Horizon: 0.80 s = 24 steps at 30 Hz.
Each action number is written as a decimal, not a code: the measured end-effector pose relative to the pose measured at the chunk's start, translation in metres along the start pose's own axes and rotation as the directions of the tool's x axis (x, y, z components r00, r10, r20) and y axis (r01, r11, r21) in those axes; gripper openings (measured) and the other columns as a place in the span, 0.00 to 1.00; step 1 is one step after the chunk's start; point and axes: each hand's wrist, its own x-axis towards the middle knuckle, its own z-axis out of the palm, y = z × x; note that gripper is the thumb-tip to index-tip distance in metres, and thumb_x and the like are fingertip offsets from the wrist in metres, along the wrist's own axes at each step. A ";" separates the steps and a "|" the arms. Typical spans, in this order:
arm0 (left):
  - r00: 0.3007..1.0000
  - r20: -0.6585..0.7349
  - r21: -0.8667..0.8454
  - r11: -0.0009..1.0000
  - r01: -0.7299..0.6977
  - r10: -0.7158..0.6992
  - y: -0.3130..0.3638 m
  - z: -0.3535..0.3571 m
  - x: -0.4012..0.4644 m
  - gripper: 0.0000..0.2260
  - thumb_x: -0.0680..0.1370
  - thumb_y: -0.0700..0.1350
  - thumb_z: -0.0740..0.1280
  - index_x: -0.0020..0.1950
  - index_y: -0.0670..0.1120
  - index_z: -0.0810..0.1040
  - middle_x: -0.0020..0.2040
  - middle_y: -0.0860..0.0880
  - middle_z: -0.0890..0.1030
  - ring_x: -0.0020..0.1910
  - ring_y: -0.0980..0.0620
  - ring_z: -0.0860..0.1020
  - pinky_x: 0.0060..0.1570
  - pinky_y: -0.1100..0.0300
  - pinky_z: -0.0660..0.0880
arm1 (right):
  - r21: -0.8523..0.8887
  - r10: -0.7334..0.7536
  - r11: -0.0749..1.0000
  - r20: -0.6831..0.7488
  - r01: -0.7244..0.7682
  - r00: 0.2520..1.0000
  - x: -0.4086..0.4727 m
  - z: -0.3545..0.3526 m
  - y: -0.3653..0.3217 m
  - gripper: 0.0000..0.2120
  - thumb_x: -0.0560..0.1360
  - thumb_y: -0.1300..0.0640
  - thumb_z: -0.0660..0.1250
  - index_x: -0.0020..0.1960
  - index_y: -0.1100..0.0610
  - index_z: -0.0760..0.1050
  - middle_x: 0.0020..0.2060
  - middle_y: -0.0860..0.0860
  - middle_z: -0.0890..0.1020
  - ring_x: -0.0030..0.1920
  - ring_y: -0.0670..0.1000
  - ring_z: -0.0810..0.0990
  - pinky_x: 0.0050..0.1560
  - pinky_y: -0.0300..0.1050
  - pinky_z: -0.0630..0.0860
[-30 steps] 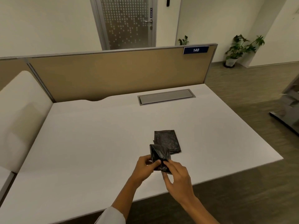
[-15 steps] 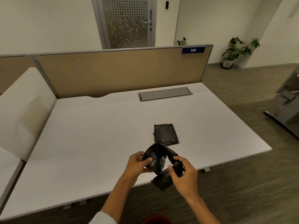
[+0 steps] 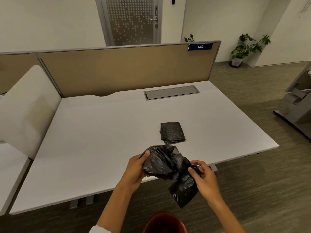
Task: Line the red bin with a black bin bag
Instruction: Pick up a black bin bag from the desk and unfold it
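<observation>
A crumpled black bin bag (image 3: 165, 165) hangs partly unfolded over the desk's front edge. My left hand (image 3: 135, 169) grips its left side and my right hand (image 3: 204, 178) pinches its right side, with a loose flap drooping below. The red bin (image 3: 164, 223) shows only its rim at the bottom edge of the view, on the floor beneath my hands. A second black bag, folded flat (image 3: 172, 132), lies on the desk just beyond my hands.
The white desk (image 3: 101, 140) has a grey cable hatch (image 3: 171, 92) at the back and a tan divider (image 3: 126, 69) behind it. A white side panel (image 3: 25, 105) stands at the left. Grey equipment (image 3: 297, 101) sits on the floor at the right.
My hands have drawn the bag back off the desk toward me and spread apart, opening it from a small folded square into a loose bundle. The red bin has come into view below.
</observation>
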 end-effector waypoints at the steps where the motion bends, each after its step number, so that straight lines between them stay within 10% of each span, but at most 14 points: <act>1: 1.000 0.011 -0.012 1.000 0.007 -0.007 0.001 0.002 -0.004 0.16 0.75 0.53 0.70 0.49 0.41 0.86 0.53 0.31 0.82 0.48 0.39 0.79 0.48 0.46 0.70 | -0.012 0.012 1.000 0.017 -0.012 1.000 -0.003 -0.001 0.000 0.12 0.76 0.58 0.71 0.51 0.40 0.79 0.48 0.37 0.84 0.53 0.39 0.82 0.47 0.35 0.79; 10: 0.992 0.125 0.007 1.000 0.001 -0.002 0.005 0.022 -0.028 0.20 0.71 0.58 0.70 0.52 0.45 0.86 0.54 0.42 0.86 0.53 0.44 0.84 0.44 0.58 0.81 | 0.150 -0.014 0.989 0.034 0.009 0.999 -0.033 0.009 -0.031 0.13 0.74 0.41 0.65 0.56 0.41 0.80 0.53 0.42 0.85 0.55 0.39 0.81 0.51 0.30 0.76; 19: 0.991 0.133 0.159 0.987 -0.022 0.001 -0.008 0.023 -0.034 0.21 0.75 0.59 0.66 0.48 0.43 0.87 0.49 0.41 0.87 0.50 0.43 0.85 0.51 0.55 0.80 | 0.460 0.050 0.879 0.167 -0.123 0.985 -0.037 0.009 -0.047 0.19 0.68 0.62 0.71 0.59 0.56 0.79 0.51 0.56 0.87 0.53 0.55 0.85 0.45 0.45 0.83; 24: 0.995 0.100 0.539 0.842 -0.039 -0.017 -0.014 0.007 -0.034 0.17 0.76 0.59 0.66 0.46 0.46 0.83 0.39 0.46 0.84 0.35 0.51 0.81 0.35 0.59 0.77 | 0.482 0.035 0.872 0.119 -0.088 0.992 -0.035 0.001 -0.047 0.14 0.65 0.61 0.76 0.50 0.55 0.84 0.48 0.58 0.87 0.50 0.55 0.86 0.45 0.43 0.83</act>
